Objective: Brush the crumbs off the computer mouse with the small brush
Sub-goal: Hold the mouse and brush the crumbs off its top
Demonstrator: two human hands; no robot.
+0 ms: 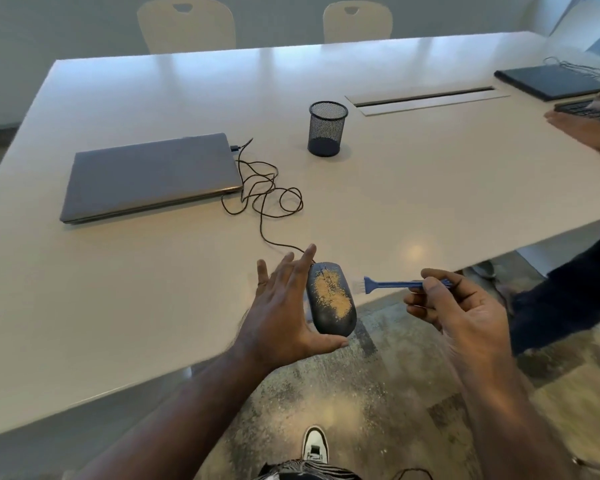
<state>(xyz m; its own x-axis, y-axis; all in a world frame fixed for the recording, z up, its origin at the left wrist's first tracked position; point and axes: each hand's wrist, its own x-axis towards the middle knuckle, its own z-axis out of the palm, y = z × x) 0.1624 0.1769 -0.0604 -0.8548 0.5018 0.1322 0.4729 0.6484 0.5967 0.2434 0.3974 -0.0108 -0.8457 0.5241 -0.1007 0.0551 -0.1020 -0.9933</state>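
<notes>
A dark computer mouse [329, 301] is at the near edge of the white table [153, 289], its near end past the edge. Tan crumbs [328, 294] cover much of its top. My left hand [281, 313] holds the mouse, with the thumb curled under its near end and straight fingers along its left side. My right hand [458, 313] pinches the handle of a small blue brush [392, 284]. The brush lies level, and its pale bristles point left, just short of the mouse's right side.
The mouse cable [267, 199] loops back to a closed grey laptop [149, 174]. A black mesh pen cup [326, 128] stands mid-table. At the far right are another person's hand [582, 129], a keyboard [589, 109] and a dark laptop [548, 81]. Two chairs stand behind the table.
</notes>
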